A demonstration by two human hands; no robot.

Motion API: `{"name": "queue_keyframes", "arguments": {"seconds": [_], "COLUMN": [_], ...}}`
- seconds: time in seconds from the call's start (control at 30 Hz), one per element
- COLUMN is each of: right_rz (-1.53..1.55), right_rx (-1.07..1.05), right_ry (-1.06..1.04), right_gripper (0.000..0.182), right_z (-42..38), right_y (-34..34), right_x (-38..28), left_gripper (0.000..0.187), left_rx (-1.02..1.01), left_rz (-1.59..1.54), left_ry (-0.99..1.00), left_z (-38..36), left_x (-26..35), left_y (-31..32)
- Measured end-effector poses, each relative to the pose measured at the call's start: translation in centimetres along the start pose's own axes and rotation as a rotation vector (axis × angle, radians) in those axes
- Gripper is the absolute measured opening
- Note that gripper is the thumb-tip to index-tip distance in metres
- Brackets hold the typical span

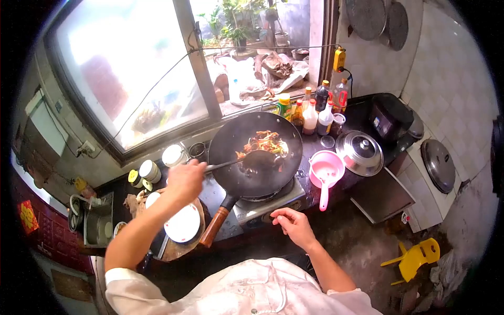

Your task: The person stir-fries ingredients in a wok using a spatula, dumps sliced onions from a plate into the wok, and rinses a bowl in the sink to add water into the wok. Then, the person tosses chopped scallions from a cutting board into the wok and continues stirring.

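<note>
My left hand (pixel 186 181) is closed around the handle of a spatula (pixel 226 164), whose dark head (pixel 258 159) rests inside a black wok (pixel 226 142). Beside that head lies a heap of cooked food (pixel 266 143) in orange, green and dark strips. The wok sits tilted on a gas stove (pixel 270 205), its wooden handle (pixel 214 227) pointing toward me. At the stove's front edge, the curled fingers of my right hand (pixel 295 227) pinch what looks like the stove knob (pixel 275 216), mostly hidden by them.
A pink ladle pot (pixel 326 169) and a steel lid (pixel 360 152) stand right of the wok. Several sauce bottles (pixel 317 113) line the window side. On the left are a white plate (pixel 182 223), jars (pixel 149 170) and a sink (pixel 98 223). A yellow chair (pixel 420 258) stands on the floor.
</note>
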State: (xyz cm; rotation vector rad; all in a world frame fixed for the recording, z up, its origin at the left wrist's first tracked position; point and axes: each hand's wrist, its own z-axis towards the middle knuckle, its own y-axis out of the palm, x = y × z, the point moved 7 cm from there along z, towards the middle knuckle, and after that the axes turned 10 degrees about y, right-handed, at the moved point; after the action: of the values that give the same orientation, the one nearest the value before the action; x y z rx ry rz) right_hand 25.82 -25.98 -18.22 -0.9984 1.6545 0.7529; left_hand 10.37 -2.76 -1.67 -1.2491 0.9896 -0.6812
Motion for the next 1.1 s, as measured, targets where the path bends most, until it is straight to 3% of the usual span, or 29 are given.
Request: {"name": "queue_keyframes", "arguments": {"seconds": [0.03,0.2,0.33,0.37,0.43,0.63,0.73,0.87,0.93,1.0,1.1], "right_rz": [0.017,0.114,0.100,0.070,0.035,0.063,0.089,0.088,0.107,0.126,0.102], "right_rx": [0.007,0.055,0.027,0.014,0.005,0.009,0.027,0.051,0.060,0.070,0.062], "right_ry": [0.014,0.018,0.007,0.014,0.003,-0.077,-0.068,-0.029,-0.015,-0.022,0.007], "right_gripper": [0.023,0.017,0.018,0.020,0.021,0.018,0.018,0.017,0.017,0.017,0.020], "right_z": [-0.1,-0.3,-0.4,-0.5,-0.3,-0.1,0.0,-0.2,-0.2,-0.4,-0.5], "right_y": [-0.3,-0.8,0.5,0.8,1.3,1.3,1.1,0.7,0.5,0.6,0.5], "right_x": [0.2,0.5,0.0,-0.1,-0.2,-0.6,-0.3,0.0,0.1,-0.3,0.4], "left_gripper": [0.022,0.027,0.036,0.039,0.039,0.030,0.029,0.038,0.039,0.045,0.038], "left_rx": [-0.038,-0.422,-0.420,-0.379,-0.241,-0.005,-0.056,-0.383,-0.617,-0.645,-0.552], "left_rz": [-0.050,-0.176,-0.220,-0.319,-0.442,-0.239,-0.130,-0.168,-0.258,-0.505,-0.981], "left_ry": [-0.054,-0.300,-0.220,-0.199,-0.175,0.099,0.057,-0.018,-0.071,-0.072,-0.178], "left_z": [-0.4,-0.2,4.9,6.8,7.5,4.2,2.6,3.0,3.8,4.9,5.6], "left_x": [-2.1,-9.0,-7.8,-8.0,-4.8,-2.9,-6.1,-10.0,-10.8,-9.1,-5.4], "left_y": [0.1,-1.8,2.9,7.0,7.5,-0.9,-1.0,-1.2,0.7,3.8,10.6]}}
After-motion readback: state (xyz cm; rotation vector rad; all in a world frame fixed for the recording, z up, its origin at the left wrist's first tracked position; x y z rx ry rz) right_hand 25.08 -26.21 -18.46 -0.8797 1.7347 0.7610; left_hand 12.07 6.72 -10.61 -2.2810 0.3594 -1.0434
